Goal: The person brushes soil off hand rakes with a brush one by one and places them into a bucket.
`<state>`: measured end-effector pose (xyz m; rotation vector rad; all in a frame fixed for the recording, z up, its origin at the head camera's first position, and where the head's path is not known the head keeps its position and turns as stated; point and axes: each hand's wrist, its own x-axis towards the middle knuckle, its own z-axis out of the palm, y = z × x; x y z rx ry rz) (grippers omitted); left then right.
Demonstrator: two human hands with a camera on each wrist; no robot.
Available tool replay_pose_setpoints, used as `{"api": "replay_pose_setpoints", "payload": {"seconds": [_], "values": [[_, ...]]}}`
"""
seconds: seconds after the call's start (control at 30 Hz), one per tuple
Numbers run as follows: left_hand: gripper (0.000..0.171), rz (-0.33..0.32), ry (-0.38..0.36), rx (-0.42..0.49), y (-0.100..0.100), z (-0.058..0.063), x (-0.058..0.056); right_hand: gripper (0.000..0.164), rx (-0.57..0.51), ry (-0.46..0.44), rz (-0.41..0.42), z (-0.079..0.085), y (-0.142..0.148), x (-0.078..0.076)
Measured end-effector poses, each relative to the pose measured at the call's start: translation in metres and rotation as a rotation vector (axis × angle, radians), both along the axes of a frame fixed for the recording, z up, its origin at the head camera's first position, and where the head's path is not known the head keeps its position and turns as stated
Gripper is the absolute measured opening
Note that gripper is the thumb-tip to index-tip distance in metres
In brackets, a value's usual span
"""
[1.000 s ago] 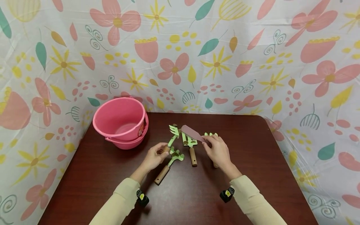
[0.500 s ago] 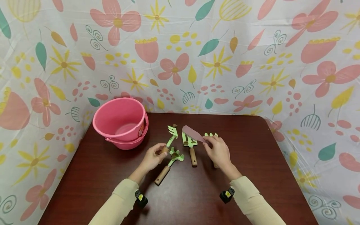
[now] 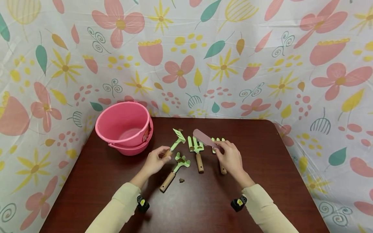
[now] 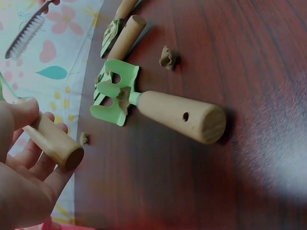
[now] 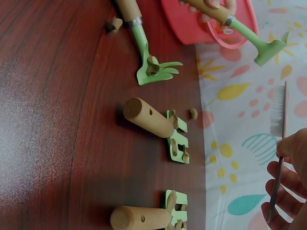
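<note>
My left hand (image 3: 152, 161) holds a green hand rake (image 3: 177, 141) by its wooden handle, head raised above the table. My right hand (image 3: 231, 159) pinches a pinkish brush (image 3: 204, 138); its white bristles (image 5: 277, 112) show in the right wrist view. The brush is above the head of a green garden fork (image 3: 199, 162), and no contact can be made out. Beneath my left hand lies another green rake (image 3: 168, 182) with brown clumps between its prongs. A second fork (image 3: 223, 169) lies partly hidden under my right hand. Brown bits cling to both forks.
Two pink buckets (image 3: 123, 126), one nested in the other, stand at the table's back left. One brown clump (image 3: 182, 180) lies beside the lower rake, another (image 3: 180, 130) near the back edge. A flowered cloth (image 3: 186, 64) hangs behind the dark table (image 3: 262, 145).
The rake in my left hand has turned, its prongs now seen edge-on. My right hand and the brush have shifted slightly right. A brown clump now shows on the table beside the lower rake.
</note>
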<state>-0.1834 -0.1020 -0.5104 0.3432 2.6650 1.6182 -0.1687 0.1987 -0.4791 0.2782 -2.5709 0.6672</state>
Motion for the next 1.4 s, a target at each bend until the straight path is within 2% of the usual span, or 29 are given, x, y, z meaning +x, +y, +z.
{"api": "replay_pose_setpoints", "payload": {"seconds": [0.13,0.47,0.73,1.13,1.4], "values": [[0.032,-0.007,0.007,-0.071,-0.001,0.008,-0.002,0.026,0.003,0.005,-0.010,0.000,0.003,0.001],[0.031,-0.003,0.048,-0.326,-0.005,0.030,-0.008,0.027,0.011,0.020,-0.011,0.001,0.012,0.004],[0.030,-0.049,0.176,-0.511,-0.006,0.046,-0.010,0.026,0.005,0.025,-0.017,-0.004,0.018,0.006],[0.031,-0.112,0.371,-0.679,-0.007,0.064,-0.015,0.025,0.012,0.043,-0.034,-0.009,0.029,0.006],[0.031,-0.130,0.411,-0.753,-0.011,0.076,-0.018,0.025,0.019,0.035,-0.033,-0.010,0.034,0.009]]}}
